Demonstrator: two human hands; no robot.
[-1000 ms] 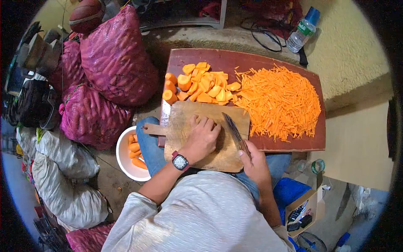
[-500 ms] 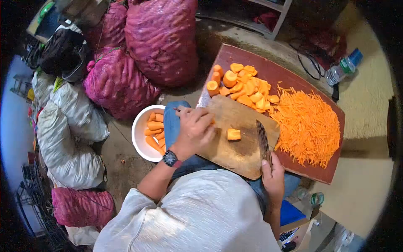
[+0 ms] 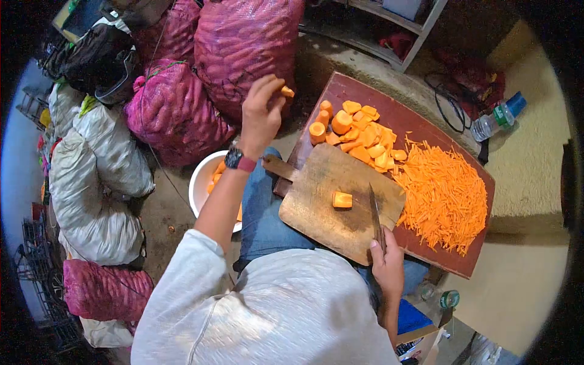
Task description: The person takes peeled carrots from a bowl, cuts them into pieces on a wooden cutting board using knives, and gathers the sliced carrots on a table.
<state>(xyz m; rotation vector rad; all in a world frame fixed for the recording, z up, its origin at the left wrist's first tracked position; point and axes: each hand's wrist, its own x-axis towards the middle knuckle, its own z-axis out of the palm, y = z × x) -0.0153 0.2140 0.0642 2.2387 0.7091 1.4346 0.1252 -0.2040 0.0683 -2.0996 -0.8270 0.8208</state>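
Note:
My left hand (image 3: 263, 115) is raised beyond the chopping board, its fingertips pinching a small carrot piece (image 3: 288, 91). In my right hand (image 3: 388, 264) is a knife (image 3: 375, 210), its dark blade pointing away from me over the board's right side. On the wooden chopping board (image 3: 310, 225), whose handle points left, lies one short carrot chunk (image 3: 342, 199), left of the blade and touched by neither hand. Past the board, cut carrot slices (image 3: 371, 137) and a big heap of carrot shreds (image 3: 443, 194) rest on a red-brown tabletop (image 3: 337, 91).
Left of my knee, a white bowl (image 3: 196, 191) of whole carrots is partly covered by my forearm. Pink mesh sacks (image 3: 243, 48) and white sacks (image 3: 115, 158) stand on the floor at the left. A plastic bottle (image 3: 486, 125) lies at the right, beyond the table.
My left hand has moved from the board's handle end up and away from me, with a carrot piece now visible in its fingertips. My right hand keeps the knife, shifted slightly.

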